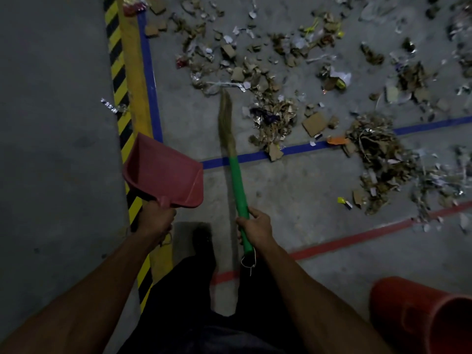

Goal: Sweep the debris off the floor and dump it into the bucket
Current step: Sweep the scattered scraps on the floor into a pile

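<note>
My left hand [155,218] grips the handle of a pink dustpan [163,172], held above the floor with its mouth facing away from me. A broom [231,149] with a green handle and straw bristles is gripped by my right hand [255,226]; its bristle tip reaches the near edge of the debris [270,80]. Cardboard scraps, torn paper and foil lie scattered across the grey floor ahead and to the right. An orange bucket [429,315] stands at the lower right, partly cut off by the frame.
Yellow-black hazard tape [122,103] and a blue line [150,80] run along the left of the debris area. A blue line [293,149] and a red line [357,236] cross the floor. A foil scrap [112,107] lies left of the tape. My legs are below.
</note>
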Motion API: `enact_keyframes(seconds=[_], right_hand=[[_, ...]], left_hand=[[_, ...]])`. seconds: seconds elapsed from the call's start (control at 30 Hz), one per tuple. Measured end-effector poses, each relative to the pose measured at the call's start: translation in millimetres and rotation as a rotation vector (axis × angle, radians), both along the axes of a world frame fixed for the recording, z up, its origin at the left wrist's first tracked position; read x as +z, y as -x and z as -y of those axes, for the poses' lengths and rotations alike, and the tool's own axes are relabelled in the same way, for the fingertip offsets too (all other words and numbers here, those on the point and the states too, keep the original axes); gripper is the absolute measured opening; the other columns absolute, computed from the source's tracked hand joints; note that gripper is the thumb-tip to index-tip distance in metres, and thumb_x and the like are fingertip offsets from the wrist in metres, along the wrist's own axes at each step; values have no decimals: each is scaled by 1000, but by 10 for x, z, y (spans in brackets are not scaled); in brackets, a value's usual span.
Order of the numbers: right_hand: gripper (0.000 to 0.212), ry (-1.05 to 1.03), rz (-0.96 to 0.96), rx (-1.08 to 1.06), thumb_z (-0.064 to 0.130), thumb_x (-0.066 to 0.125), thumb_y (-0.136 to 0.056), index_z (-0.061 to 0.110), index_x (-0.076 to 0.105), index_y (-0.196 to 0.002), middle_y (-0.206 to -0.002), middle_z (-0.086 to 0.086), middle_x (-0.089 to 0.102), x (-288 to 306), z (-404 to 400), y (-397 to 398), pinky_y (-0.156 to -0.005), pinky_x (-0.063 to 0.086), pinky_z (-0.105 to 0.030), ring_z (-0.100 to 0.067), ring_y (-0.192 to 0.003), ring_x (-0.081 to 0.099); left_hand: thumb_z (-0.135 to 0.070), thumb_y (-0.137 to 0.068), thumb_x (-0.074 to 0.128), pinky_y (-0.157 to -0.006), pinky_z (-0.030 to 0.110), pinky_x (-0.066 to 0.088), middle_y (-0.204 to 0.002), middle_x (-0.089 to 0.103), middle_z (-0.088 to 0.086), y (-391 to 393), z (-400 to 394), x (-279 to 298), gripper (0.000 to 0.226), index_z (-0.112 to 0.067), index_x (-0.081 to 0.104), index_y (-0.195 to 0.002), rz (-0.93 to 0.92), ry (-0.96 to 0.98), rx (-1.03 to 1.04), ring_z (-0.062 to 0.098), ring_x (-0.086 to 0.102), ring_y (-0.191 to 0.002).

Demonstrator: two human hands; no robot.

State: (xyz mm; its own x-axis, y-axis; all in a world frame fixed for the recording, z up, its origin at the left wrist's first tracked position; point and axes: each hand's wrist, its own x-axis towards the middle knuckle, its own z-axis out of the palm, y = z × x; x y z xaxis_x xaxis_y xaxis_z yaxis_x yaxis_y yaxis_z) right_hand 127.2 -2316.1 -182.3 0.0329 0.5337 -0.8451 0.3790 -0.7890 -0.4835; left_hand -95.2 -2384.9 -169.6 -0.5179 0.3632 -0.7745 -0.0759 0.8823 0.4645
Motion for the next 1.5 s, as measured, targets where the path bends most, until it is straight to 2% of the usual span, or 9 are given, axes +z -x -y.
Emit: enact_keyframes(seconds=[0.2, 0.27, 0.4, 0.47, 1.0, 1.17, 1.27, 1.33, 1.5], right_hand=[[34, 7, 22, -113, -6, 62, -86, -11, 57, -119, -67, -18, 54, -173, -708, -289, -33, 40, -21, -16, -32, 46], [35, 19, 8, -195, -8, 61, -85, -9, 57, -120, -73, -19, 56, -215, -1045, -405, -34, 41, -21, -19, -37, 47], [14, 43, -43, -358, -7, 60, -86, -6, 60, -99, -49, -13, 50, -302, -1811, -659, -32, 37, -18, -17, -28, 44], [6, 96, -76, -436, -4, 60, -87, -4, 55, -92, -59, -15, 49, -362, -2175, -814, -34, 38, -20, -18, -32, 44], [18, 66, -136, -840, -3, 55, -91, 0, 46, -107, -68, -10, 45, -482, -3793, -2148, -35, 39, -20, -17, -50, 43], [10, -46, -97, -995, -5, 58, -88, 0, 52, -94, -63, -11, 49, -238, -3662, -2178, -35, 39, -19, -16, -40, 46], [9, -51, -128, -854, -1, 56, -91, 2, 54, -84, -57, -9, 48, -53, -3183, -1994, -34, 38, -20, -14, -32, 45], [3, -70, -144, -738, -1, 56, -92, 1, 56, -92, -60, -11, 47, 49, -2772, -1858, -35, 39, -21, -15, -37, 45], [25, -53, -194, -481, -5, 63, -86, 7, 57, -108, -56, -10, 52, 274, -1824, -1567, -34, 39, -21, -14, -33, 45]], left_hand=[[1, -83, 52, -44, 24, 29, -72, 42, 12, -299, -414, 38, 13, -11, 49, -82, 32, -10, -12, 18, 40, -53], [0, -83, 53, -46, 26, 31, -71, 44, 12, -417, -607, 33, 9, -9, 50, -82, 29, -13, -12, 18, 42, -51], [0, -83, 53, -44, 24, 32, -64, 47, 11, -681, -1073, 9, 6, -3, 51, -78, 1, 4, 27, 17, 42, -43], [-1, -84, 54, -41, 22, 33, -66, 50, 11, -799, -1347, -5, 10, -4, 51, -75, -7, 7, 32, 19, 44, -46], [-3, -89, 53, -28, 17, 27, -68, 51, 11, -1521, -2811, 16, 13, -10, 52, -78, 16, -8, -18, 16, 41, -41], [-10, -91, 55, -32, 21, 31, -71, 55, 12, -1593, -2789, 1, 8, -6, 54, -84, 17, -22, -65, 19, 46, -46], [-13, -93, 53, -30, 19, 31, -71, 54, 12, -1610, -2701, 18, 11, -3, 55, -90, 20, -34, -91, 18, 44, -45], [-8, -92, 54, -32, 19, 32, -73, 54, 13, -1598, -2606, 39, 5, -3, 55, -93, 25, -39, -114, 20, 44, -48], [-2, -90, 53, -48, 27, 37, -71, 53, 14, -1529, -2264, 187, 10, -9, 54, -83, 13, -50, -172, 23, 47, -53]])
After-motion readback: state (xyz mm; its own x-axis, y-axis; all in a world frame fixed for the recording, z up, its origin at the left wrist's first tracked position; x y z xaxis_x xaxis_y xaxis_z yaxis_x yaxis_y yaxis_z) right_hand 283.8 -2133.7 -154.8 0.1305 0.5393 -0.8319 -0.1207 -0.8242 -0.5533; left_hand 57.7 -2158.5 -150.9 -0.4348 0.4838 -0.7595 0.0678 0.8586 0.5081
